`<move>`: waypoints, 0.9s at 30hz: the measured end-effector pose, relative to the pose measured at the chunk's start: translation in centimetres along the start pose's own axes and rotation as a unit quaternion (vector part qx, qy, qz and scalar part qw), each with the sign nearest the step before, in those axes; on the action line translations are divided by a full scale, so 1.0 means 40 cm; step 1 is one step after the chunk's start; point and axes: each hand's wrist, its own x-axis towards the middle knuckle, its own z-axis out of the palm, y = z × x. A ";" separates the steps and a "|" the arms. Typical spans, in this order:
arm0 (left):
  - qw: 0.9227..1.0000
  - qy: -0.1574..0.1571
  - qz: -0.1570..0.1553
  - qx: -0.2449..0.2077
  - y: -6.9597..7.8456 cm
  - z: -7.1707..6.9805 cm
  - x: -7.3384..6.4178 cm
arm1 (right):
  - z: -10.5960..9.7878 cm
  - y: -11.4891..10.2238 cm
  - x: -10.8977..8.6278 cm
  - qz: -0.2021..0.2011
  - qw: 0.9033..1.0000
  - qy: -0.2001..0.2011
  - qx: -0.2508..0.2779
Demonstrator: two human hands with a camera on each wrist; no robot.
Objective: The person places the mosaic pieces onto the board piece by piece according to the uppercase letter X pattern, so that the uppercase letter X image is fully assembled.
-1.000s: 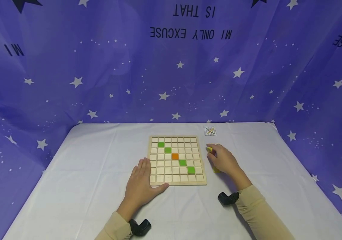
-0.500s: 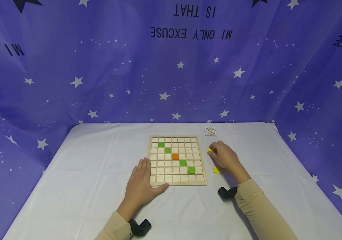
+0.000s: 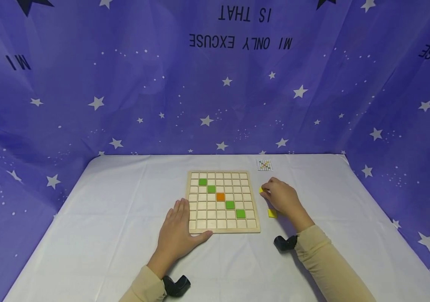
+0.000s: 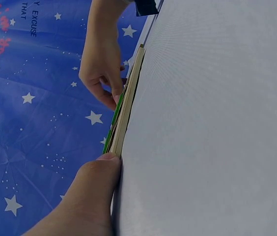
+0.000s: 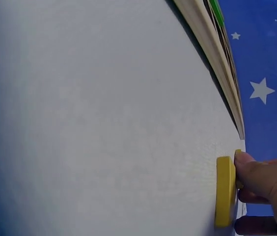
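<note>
Pinching a yellow tile (image 3: pixel 261 190), the right hand (image 3: pixel 282 198) partly hides it.

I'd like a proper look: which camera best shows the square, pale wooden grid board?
The head view: the square, pale wooden grid board shows nearly whole from above, the left hand hiding a little. Both wrist views show mainly its side edge.

On my head feed I see a small curtained booth: star-printed purple-blue cloth (image 3: pixel 207 84) hangs across the top and down both sides of the frame, bearing upside-down lettering (image 3: pixel 240 42), around a white-covered surface (image 3: pixel 230 268) at the bottom. Whether it stands in a home, lab or office, I cannot tell.
</note>
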 end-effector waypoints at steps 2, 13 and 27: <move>1.000 0.000 0.000 0.001 0.000 0.000 0.000 | 0.003 -0.001 0.001 -0.005 1.000 0.005 -0.008; 1.000 0.004 0.004 0.001 -0.002 0.001 0.000 | 0.008 -0.044 0.041 -0.036 0.998 -0.009 0.055; 1.000 0.001 -0.003 -0.004 0.000 0.004 0.002 | 0.011 -0.129 0.100 -0.115 0.993 -0.005 0.028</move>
